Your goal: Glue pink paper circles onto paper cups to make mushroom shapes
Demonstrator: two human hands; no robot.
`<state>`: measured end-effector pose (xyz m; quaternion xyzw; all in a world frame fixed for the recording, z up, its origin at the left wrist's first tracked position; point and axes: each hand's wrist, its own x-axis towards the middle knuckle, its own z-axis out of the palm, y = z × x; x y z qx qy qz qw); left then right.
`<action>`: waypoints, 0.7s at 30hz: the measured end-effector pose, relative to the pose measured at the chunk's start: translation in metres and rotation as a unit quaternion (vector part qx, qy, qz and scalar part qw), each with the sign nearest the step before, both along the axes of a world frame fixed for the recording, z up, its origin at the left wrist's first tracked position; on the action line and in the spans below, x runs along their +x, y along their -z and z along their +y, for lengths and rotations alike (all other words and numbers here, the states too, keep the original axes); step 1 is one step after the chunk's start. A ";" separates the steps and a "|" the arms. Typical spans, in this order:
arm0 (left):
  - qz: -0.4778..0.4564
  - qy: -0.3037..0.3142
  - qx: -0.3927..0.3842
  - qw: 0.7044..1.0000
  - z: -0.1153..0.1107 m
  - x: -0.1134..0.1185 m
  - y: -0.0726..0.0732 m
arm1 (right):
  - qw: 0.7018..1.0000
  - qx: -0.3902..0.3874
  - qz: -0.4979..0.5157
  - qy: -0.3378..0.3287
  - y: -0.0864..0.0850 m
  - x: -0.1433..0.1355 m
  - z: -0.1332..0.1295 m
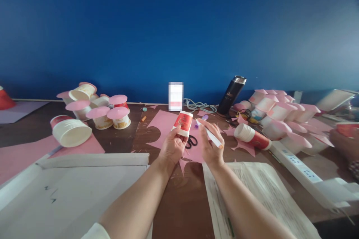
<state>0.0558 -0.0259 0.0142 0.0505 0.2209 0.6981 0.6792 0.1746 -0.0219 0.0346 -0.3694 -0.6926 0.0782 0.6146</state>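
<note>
Red and white, the paper cup (183,123) sits grasped in my left hand (173,146), tilted, its wall between thumb and fingers. My right hand (212,143) grips a white marker (210,135), its tip pointing toward the cup, just beside it. Beneath the grip I see black-handled scissors (191,142) on cut pink paper (162,122); right of it, stacked cups (252,136) lie sideways, and a black flask (231,95) leans farther back.

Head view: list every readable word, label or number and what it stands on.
No text is readable.
Black bottle: marking too small.
Printed sheet: lines too blurred.
Cup in the left hand: print unclear.
White box: dark marks, possibly letters.
Pixelated white rectangle: nothing legible.
</note>
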 end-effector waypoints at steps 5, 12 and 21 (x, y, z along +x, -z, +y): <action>-0.001 -0.002 -0.011 1.000 0.001 0.000 -0.001 | 1.000 -0.021 -0.011 -0.021 -0.002 -0.002 -0.005; -0.002 -0.011 -0.034 0.999 0.001 0.001 0.000 | 0.998 -0.056 0.003 0.020 -0.001 -0.003 -0.006; 0.004 0.000 -0.037 0.999 0.000 0.002 0.000 | 0.999 -0.053 0.005 -0.001 0.002 -0.003 -0.002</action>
